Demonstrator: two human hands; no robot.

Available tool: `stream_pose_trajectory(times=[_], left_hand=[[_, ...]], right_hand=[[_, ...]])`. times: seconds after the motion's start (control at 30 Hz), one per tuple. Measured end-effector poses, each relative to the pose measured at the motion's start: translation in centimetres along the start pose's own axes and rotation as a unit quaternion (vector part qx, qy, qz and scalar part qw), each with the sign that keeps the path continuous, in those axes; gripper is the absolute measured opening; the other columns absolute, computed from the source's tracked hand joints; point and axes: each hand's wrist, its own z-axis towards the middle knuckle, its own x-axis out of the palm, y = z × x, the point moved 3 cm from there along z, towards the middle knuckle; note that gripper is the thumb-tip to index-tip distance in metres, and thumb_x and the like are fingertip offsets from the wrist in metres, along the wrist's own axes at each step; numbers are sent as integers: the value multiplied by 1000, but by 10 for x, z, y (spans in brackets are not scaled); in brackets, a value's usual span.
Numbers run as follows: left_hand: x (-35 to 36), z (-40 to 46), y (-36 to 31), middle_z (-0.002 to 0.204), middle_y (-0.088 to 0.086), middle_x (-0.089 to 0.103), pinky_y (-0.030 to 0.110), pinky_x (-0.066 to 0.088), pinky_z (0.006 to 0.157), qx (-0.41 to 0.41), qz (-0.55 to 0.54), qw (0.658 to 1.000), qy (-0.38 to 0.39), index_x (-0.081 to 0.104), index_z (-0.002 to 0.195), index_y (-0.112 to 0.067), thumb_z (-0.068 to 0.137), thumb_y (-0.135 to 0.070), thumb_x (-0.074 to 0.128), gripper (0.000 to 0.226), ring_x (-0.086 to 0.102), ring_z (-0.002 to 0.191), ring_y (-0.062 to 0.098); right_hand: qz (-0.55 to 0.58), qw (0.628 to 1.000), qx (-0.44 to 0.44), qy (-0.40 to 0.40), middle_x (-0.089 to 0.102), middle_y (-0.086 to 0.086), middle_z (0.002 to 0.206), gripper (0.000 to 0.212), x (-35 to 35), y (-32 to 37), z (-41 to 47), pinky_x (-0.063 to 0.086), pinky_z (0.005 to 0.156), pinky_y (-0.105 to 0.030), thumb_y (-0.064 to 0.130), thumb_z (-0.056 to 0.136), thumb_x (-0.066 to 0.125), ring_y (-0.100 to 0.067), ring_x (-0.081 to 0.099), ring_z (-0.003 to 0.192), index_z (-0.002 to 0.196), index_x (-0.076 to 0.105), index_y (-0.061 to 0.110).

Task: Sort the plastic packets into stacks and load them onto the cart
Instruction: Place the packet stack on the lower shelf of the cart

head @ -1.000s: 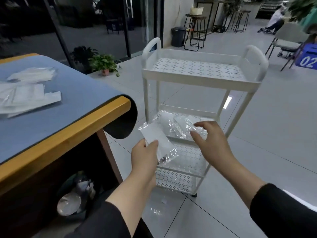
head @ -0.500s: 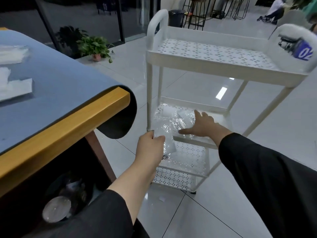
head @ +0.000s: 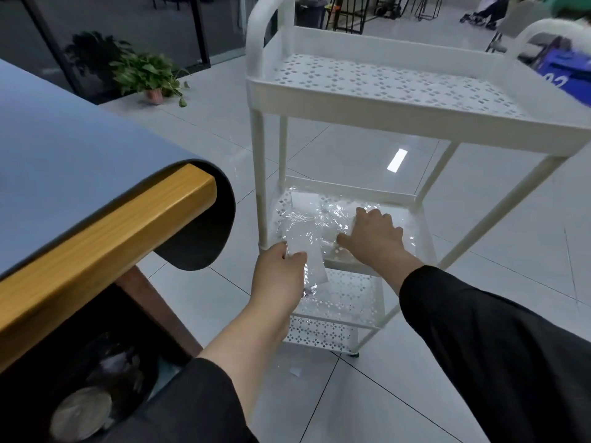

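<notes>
Right hand [head: 374, 238]: fingers spread, palm flat on crinkled clear plastic packets [head: 307, 215] heaped on the middle shelf of the white perforated three-tier cart [head: 383, 81]. Left hand [head: 281, 273]: thumb and fingers pinch one clear packet with white insert [head: 311, 263] at the shelf's near edge. Blue mat [head: 64, 148] overhangs the wood-edged table [head: 105, 238] at left. Versus 0.5 s ago: view closer; right hand further over the heap; left hand's hold unchanged.

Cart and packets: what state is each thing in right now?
cart: upright, top shelf bare
middle shelf: holds clear packets
packets on shelf: lying flat
right hand: flat on the packets
left hand: pinching one packet
held packet: at the shelf's front edge
</notes>
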Motion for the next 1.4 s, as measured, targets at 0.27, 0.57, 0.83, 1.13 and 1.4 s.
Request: stream_pose_trajectory(times=[0.27,0.57,0.83,1.13,1.4], left_hand=[[-4,0,-7,75,3,21,11,27,39,28,0,1000,-13,35,80,-11,97,-7,52,24,19,58,14],[-3,1,-11,71,2,26,11,26,38,35,-32,998,-37,34,80,-12,100,-10,51,26,23,55,11],[4,-1,-17,93,0,66,19,54,53,12,-82,996,-32,64,96,-18,104,-14,45,21,62,74,15],[32,-9,-6,102,5,79,36,59,85,-46,-172,983,36,72,111,-15,100,-14,59,17,75,98,21],[24,-11,1,93,-8,69,21,40,62,-43,-140,989,11,68,113,-22,98,-22,65,15,55,69,7]], right_hand=[[-35,997,-32,-62,57,-9,103,21,-9,-2,10,39,72,-33,2,91,52,-31,55,95,110,55,10],[308,943,2,-125,47,-5,73,14,-46,-15,-7,36,48,-26,10,100,40,-24,51,65,96,53,8],[623,778,8,-83,73,5,93,20,-62,1,-73,51,69,-29,12,95,58,-20,69,85,112,67,18],[440,890,-117,30,62,-2,112,27,-17,24,-107,56,86,-34,37,98,47,-18,64,102,114,65,26],[154,986,-2,-60,40,-15,150,52,-20,-49,-49,33,111,-37,33,102,51,-32,39,136,147,42,8]])
